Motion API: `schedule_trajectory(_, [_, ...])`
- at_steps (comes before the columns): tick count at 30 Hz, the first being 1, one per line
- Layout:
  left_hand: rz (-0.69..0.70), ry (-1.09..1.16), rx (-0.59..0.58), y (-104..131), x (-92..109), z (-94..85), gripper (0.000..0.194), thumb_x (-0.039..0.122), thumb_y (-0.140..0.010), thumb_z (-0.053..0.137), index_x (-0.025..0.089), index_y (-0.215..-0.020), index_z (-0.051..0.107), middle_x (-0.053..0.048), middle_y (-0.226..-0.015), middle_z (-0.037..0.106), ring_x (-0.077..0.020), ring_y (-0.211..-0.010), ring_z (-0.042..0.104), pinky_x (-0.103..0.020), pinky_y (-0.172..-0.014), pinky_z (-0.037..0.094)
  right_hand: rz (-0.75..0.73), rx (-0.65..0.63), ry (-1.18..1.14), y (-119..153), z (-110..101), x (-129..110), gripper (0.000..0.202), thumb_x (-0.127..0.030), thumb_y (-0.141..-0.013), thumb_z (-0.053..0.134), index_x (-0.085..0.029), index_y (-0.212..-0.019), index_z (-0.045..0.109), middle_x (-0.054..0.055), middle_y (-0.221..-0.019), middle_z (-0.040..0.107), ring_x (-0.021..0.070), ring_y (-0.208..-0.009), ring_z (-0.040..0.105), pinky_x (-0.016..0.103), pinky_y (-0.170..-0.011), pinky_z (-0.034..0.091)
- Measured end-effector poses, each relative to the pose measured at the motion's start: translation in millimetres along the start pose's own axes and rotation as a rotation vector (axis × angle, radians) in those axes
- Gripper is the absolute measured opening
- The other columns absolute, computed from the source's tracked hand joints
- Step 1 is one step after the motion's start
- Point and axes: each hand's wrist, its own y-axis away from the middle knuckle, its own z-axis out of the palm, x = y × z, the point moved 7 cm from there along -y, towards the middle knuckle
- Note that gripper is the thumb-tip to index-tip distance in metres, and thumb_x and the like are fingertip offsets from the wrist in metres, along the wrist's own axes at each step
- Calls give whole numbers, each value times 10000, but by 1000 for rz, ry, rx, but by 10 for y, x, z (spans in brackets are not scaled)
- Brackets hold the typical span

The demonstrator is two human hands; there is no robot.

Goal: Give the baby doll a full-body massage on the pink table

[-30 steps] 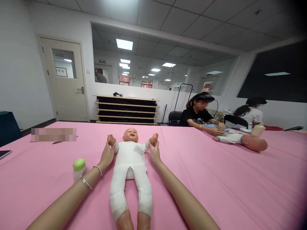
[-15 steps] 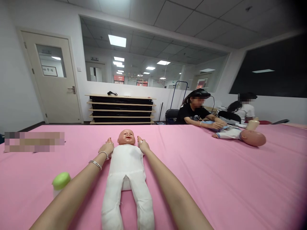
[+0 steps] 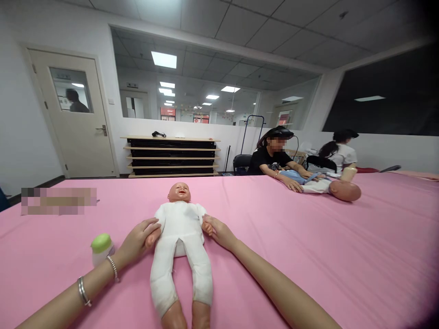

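Note:
A baby doll (image 3: 178,228) with a white cloth body lies on its back on the pink table cover (image 3: 260,269), head away from me. My left hand (image 3: 139,240), with two silver bracelets on its wrist, is closed around the doll's arm on the left, and the doll's small hand sticks out below my fingers. On the opposite side my right hand (image 3: 222,232) grips the doll's other arm near its wrist. Both doll arms lie down beside its body. A white jar with a green lid (image 3: 102,249) stands just left of my left forearm.
Across the table at right, a person in a black shirt (image 3: 270,157) handles another doll (image 3: 345,189), with a cream bottle (image 3: 349,172) behind it. Someone in white (image 3: 345,153) sits farther back. A blurred-out item (image 3: 58,201) lies at far left. Stacked shelves (image 3: 173,157) stand behind the table.
Both my hands have brought the doll's arms from beside its head down to its sides. The view has shifted slightly, showing the doll's lower legs. A figure now appears behind the door window.

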Motion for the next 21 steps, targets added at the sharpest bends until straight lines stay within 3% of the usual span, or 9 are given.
schedule_trajectory(5, [186, -158, -31, 252, 70, 29, 279, 178, -844, 460, 237, -1079, 598, -91, -1162, 566, -218, -1102, 513, -355, -882, 463, -129, -200, 134, 30, 54, -101, 375, -292, -879, 382, -233, -1216, 535, 1, -1280, 505, 111, -1304, 379, 306, -1113, 368])
schedule_trajectory(8, [158, -116, -58, 256, 86, 35, 282, 170, -826, 469, 242, -1060, 608, -87, -1154, 575, -221, -1088, 526, -371, -885, 462, -119, -237, 72, 17, 34, -141, 374, -311, -867, 411, -260, -1216, 534, -25, -1281, 501, 109, -1305, 378, 286, -1113, 366])
schedule_trajectory(11, [-99, 110, -3, 207, -20, 22, 328, 210, -790, 504, 221, -1114, 554, -85, -1155, 570, -207, -1057, 547, -349, -881, 469, -12, -161, -75, 12, 19, -93, 385, -319, -857, 423, -247, -1221, 527, -15, -1285, 501, 108, -1278, 416, 282, -1120, 352])
schedule_trajectory(15, [-606, 436, 276, 102, -309, 40, 478, 418, -780, 548, 185, -1184, 443, -99, -1173, 554, -210, -1055, 550, -337, -870, 473, 215, 166, -283, -170, -42, 83, 519, -307, -815, 481, -197, -1314, 391, 44, -1325, 457, 113, -1263, 423, 296, -1120, 337])
schedule_trajectory(18, [-769, 468, 369, -156, -438, 115, 508, 484, -836, 432, 170, -1234, 404, -118, -1167, 555, -226, -1032, 556, -356, -854, 465, 325, 399, -364, -506, -86, 188, 622, -328, -772, 523, -204, -1338, 298, 58, -1375, 387, 117, -1267, 411, 295, -1101, 347])
schedule_trajectory(21, [-937, 347, 383, -422, -637, 207, 550, 473, -895, 258, 164, -1349, 284, -141, -1191, 549, -251, -1036, 563, -369, -823, 461, 454, 493, -372, -898, -57, 338, 533, -356, -795, 463, -192, -1285, 332, 70, -1331, 431, 114, -1205, 466, 256, -1024, 405])
